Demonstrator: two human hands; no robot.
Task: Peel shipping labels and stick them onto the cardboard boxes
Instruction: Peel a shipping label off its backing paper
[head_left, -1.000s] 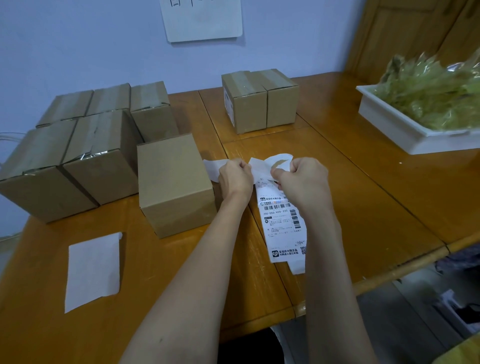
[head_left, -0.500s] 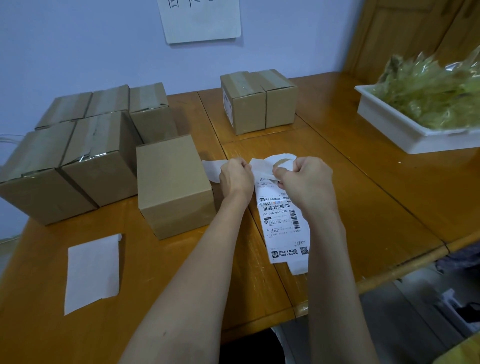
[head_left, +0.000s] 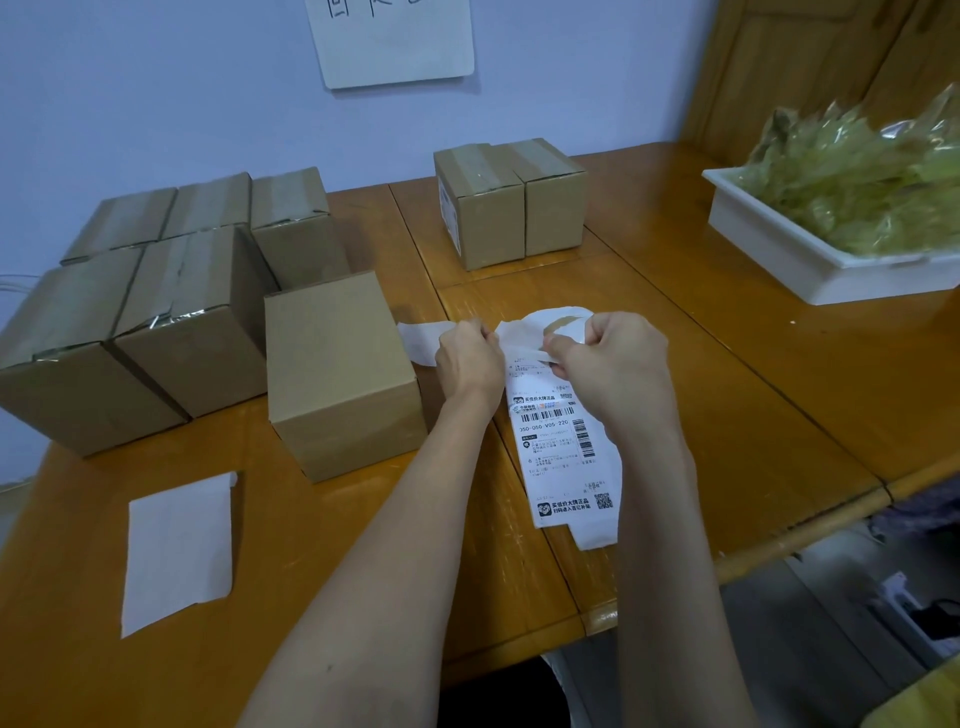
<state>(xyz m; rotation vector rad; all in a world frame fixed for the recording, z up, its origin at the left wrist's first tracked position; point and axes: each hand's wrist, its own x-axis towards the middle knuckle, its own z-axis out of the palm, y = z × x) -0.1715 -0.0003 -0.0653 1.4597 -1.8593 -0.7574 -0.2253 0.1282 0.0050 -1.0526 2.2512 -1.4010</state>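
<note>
wooden worktop, left to right: loose backing sheet; taped cardboard boxes; plain box; my left hand and right hand, each pinching the top edge of the shipping label; white tray.

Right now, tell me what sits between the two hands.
Head view: only the shipping label, its top edge pinched by the left hand and right hand.

Pale blue wall with paper sheet, orange wooden table, wooden door.
</note>
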